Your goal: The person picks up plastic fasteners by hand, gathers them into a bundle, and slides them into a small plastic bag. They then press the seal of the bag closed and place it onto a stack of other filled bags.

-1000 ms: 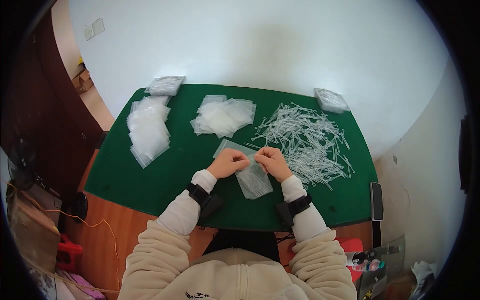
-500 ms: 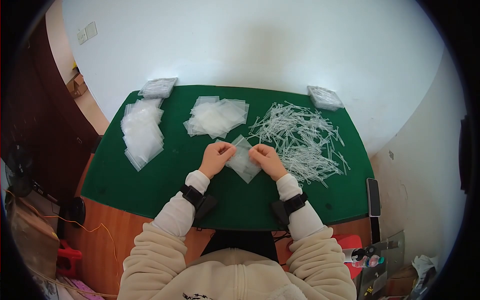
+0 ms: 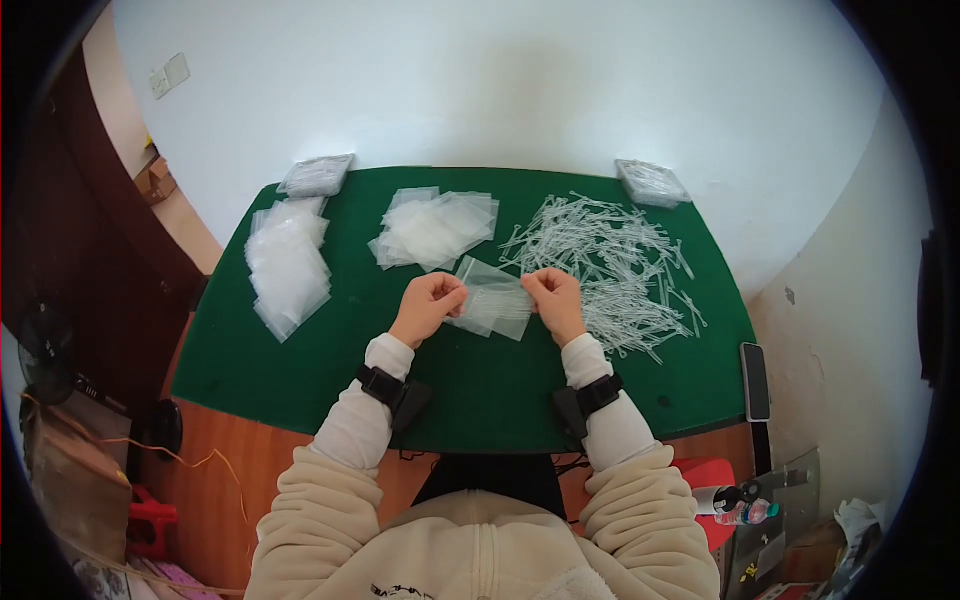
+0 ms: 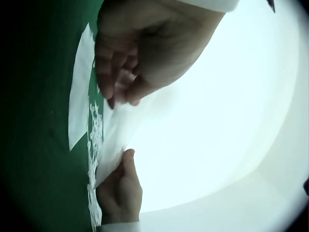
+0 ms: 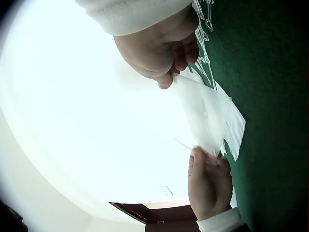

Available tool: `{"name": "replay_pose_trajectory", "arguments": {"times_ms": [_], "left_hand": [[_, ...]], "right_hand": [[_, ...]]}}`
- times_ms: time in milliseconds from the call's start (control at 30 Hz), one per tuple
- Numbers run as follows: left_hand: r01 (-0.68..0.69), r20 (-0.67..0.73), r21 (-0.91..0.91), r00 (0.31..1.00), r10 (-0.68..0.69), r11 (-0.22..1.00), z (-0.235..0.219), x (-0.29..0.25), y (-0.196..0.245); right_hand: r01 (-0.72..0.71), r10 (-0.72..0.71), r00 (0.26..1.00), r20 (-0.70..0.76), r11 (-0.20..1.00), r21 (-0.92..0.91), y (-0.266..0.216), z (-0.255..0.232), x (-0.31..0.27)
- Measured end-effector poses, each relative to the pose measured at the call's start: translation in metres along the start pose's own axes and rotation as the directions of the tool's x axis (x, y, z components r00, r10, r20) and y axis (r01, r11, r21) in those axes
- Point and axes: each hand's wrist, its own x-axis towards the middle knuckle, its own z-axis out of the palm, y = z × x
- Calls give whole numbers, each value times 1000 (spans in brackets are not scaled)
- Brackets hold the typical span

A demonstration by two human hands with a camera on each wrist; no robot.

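Note:
A clear zip bag with thin clear plastic sticks inside is stretched between the two hands. At its left side my left hand pinches the edge between thumb and fingers. My right hand pinches the opposite side near a corner. Both wrist views show the bag taut from one hand to the other, held above the green tabletop. To the right of the right hand lies a loose heap of clear sticks with small looped ends.
Beyond the hands is a pile of flat clear bags. A second row of bags lies at the left. Bundled packs stand at the back left and back right near the wall. A phone sits at the right edge.
Both hands have moved away from the body and turned the bag. Its stick-filled end hung toward me earlier; now the bag spans sideways between the hands, which are farther apart.

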Motion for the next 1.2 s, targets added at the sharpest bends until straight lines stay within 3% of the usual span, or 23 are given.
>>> {"name": "replay_pose_trajectory", "arguments": {"times_ms": [33,133,300,433,500,533,600,633,733,900,1000,1067,1100,1133,1167,1200], "left_hand": [[9,-16,9,1000,-8,1000,-5,-1,3],[97,178,15,979,-98,995,-23,-12,8],[89,164,89,981,-103,992,-56,-57,23],[163,-222,267,970,-104,950,-117,-82,17],[212,-358,325,930,-87,922,-151,-90,12],[215,-356,332,930,-89,919,-166,-93,10],[333,-543,434,838,-52,837,-188,-97,9],[333,-544,438,838,-48,835,-194,-97,10],[518,-597,783,781,184,345,-198,-101,19],[562,-608,793,703,369,237,-174,-102,29],[260,-358,932,779,515,253,-138,-99,62],[-135,-169,739,911,377,660,-90,-96,100],[-290,7,633,929,370,718,-62,-101,121],[-416,180,488,908,378,767,-33,-107,143],[-592,369,379,801,471,711,-8,-113,166],[-681,478,150,685,550,717,16,-118,181]], "right_hand": [[-26,27,999,-23,1000,15,-3,0,1],[-97,99,995,-28,993,67,-1,0,-5],[-13,15,1000,28,999,-44,3,4,-2],[25,-21,998,58,997,-79,4,6,-4],[43,-38,997,61,996,-75,6,4,-3],[54,-49,997,60,995,-80,8,4,-3],[80,-75,995,62,992,-93,9,5,-1],[82,-77,995,62,993,-89,10,5,-1],[92,-86,995,56,988,-125,10,5,-1],[115,-111,993,37,982,-147,9,4,-1],[70,-68,997,26,990,-121,7,6,-3],[65,-62,998,24,987,-145,4,4,-4],[67,-61,997,39,985,-156,3,5,-4],[66,-58,997,55,984,-168,3,5,-5],[51,-44,998,44,982,-183,4,6,-4],[63,-55,997,48,982,-177,5,5,-3]]}}
